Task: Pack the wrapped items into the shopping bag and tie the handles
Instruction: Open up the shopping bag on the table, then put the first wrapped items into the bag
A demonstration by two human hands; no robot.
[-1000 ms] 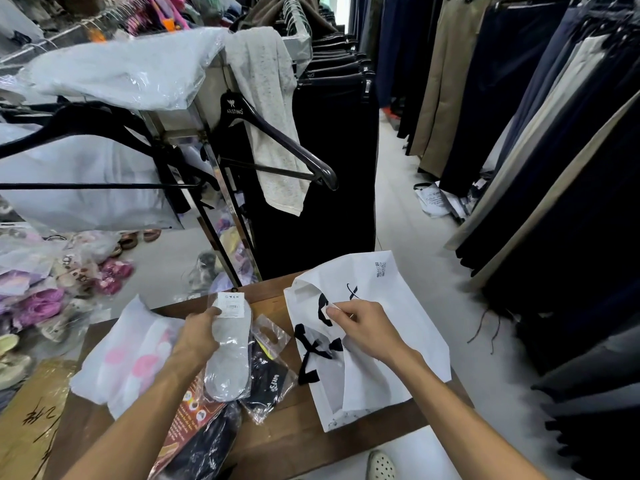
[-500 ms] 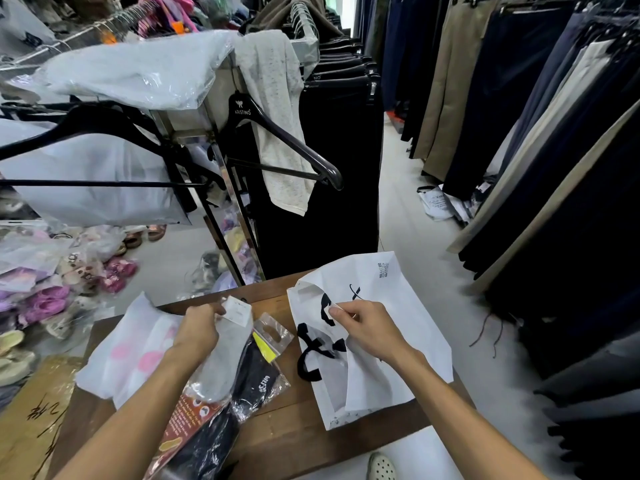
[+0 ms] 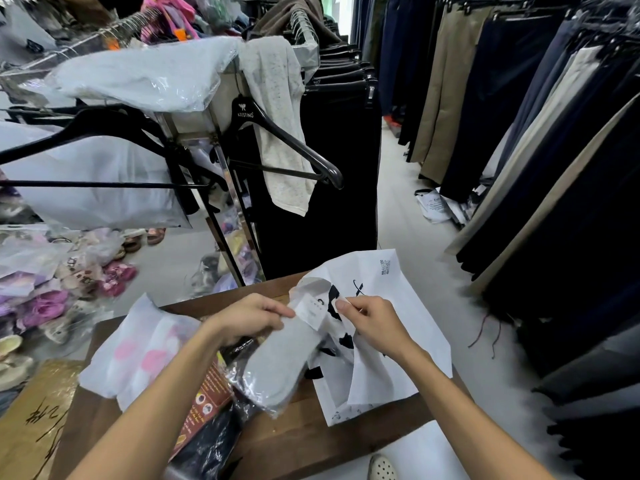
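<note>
Since a moment ago, the left hand has carried the grey wrapped socks across from 9 o'clock toward the white shopping bag, and the pack's paper label now sits right at the bag's mouth. That hand is pinching the top end of the pack, so the long soft part hangs down and back toward the person. The right hand is pinching the bag's top edge and lifting it, likely to keep the mouth open so the pack can slide in. The bag lies flat on the brown desk at about 2 o'clock from the hands, with its black print showing. I think the pack is just starting to go in, but it is not inside yet. More wrapped things wait on the desk: a dark pack and an orange-brown pack at 7 o'clock under the left arm, and a white bag with pink spots at 9 o'clock. The handles are not tied yet. The plastic looks slippery, so a firm pinch helps.
</note>
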